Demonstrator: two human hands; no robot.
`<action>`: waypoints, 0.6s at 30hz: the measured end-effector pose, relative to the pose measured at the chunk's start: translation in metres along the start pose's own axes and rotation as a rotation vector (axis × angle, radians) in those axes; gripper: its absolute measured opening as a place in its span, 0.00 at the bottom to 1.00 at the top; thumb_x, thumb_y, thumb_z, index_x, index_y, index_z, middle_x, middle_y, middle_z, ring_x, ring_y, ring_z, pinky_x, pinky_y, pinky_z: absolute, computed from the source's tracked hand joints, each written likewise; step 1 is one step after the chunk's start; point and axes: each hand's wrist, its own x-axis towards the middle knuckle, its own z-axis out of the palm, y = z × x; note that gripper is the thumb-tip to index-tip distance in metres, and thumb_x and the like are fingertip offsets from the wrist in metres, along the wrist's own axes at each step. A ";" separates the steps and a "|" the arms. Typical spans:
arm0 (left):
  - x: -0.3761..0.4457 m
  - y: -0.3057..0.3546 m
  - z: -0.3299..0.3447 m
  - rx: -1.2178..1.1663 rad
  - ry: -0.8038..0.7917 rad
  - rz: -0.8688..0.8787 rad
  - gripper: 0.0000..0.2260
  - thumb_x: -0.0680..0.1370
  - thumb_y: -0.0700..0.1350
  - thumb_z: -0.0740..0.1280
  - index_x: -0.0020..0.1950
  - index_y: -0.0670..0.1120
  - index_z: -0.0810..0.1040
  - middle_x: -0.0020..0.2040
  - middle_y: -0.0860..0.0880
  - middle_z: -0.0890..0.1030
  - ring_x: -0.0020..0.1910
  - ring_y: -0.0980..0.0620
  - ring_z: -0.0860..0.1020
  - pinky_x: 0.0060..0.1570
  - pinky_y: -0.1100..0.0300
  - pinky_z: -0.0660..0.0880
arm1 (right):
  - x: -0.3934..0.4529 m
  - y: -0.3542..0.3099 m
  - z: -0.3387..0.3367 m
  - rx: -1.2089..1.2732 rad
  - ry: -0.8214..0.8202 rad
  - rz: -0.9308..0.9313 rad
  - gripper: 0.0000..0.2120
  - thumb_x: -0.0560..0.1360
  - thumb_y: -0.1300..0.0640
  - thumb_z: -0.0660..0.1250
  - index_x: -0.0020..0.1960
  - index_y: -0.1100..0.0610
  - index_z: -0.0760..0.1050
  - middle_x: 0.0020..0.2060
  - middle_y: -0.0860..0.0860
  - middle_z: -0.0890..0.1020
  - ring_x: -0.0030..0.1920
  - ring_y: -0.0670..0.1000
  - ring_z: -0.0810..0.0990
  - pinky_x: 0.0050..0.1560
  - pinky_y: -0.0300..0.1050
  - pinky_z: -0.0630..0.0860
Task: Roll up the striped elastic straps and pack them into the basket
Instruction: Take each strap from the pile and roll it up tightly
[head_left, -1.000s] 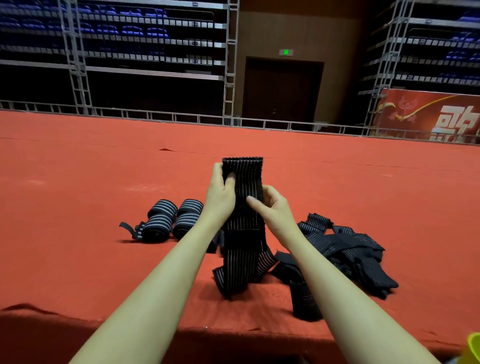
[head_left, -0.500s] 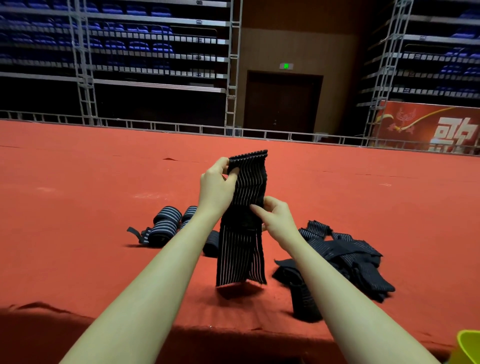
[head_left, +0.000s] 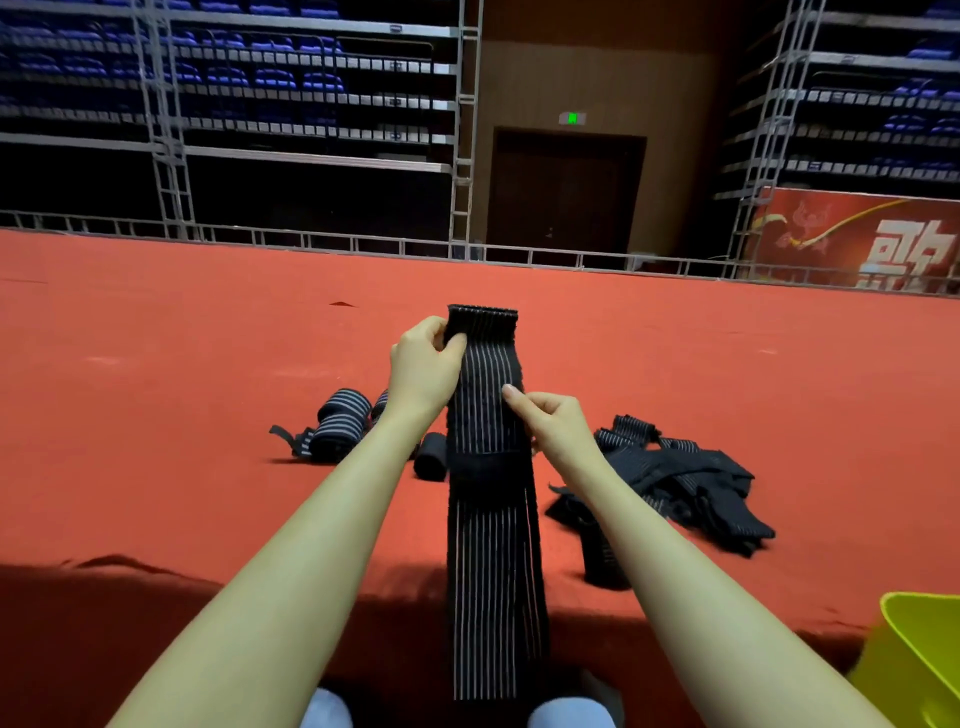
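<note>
A red carpeted platform (head_left: 156, 364) spreads wide; far behind stand metal railings (head_left: 363, 244), blue seats (head_left: 270, 78), a dark door (head_left: 566, 192) and, right, a red banner (head_left: 857, 239).

Open red carpeted floor (head_left: 156, 364) lies far and left; rolled striped black straps (head_left: 337, 423) block near-left, a loose black strap heap (head_left: 685, 478) right, yellow-green plastic basket (head_left: 919, 654) near-right.

Little can be read here. A red banner (head_left: 852, 239) against the railing at the far right carries large white Chinese characters, cut off by the picture's edge; the one most in view looks like 歌, though this is not certain. Above the dark door (head_left: 563, 192) a small exit sign (head_left: 572, 118) glows green, its symbol too small to make out.
</note>
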 end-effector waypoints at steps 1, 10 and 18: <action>-0.003 -0.010 0.003 -0.013 -0.033 -0.042 0.08 0.77 0.42 0.64 0.41 0.39 0.75 0.33 0.50 0.73 0.34 0.52 0.69 0.38 0.54 0.67 | -0.001 0.008 0.001 -0.031 0.012 0.003 0.20 0.77 0.49 0.67 0.37 0.65 0.74 0.30 0.54 0.73 0.31 0.49 0.71 0.31 0.44 0.67; -0.031 -0.075 0.027 -0.236 -0.281 -0.286 0.06 0.77 0.36 0.63 0.51 0.45 0.76 0.34 0.45 0.74 0.34 0.50 0.72 0.32 0.60 0.67 | 0.010 0.048 0.008 0.168 0.036 0.103 0.04 0.79 0.59 0.64 0.52 0.56 0.77 0.36 0.49 0.80 0.31 0.44 0.77 0.33 0.41 0.72; -0.049 -0.126 0.044 -0.446 -0.311 -0.515 0.15 0.74 0.28 0.57 0.48 0.42 0.80 0.34 0.50 0.79 0.26 0.61 0.72 0.27 0.69 0.67 | 0.013 0.103 0.020 0.388 -0.011 0.253 0.14 0.77 0.70 0.58 0.47 0.56 0.79 0.38 0.53 0.81 0.36 0.49 0.77 0.33 0.39 0.72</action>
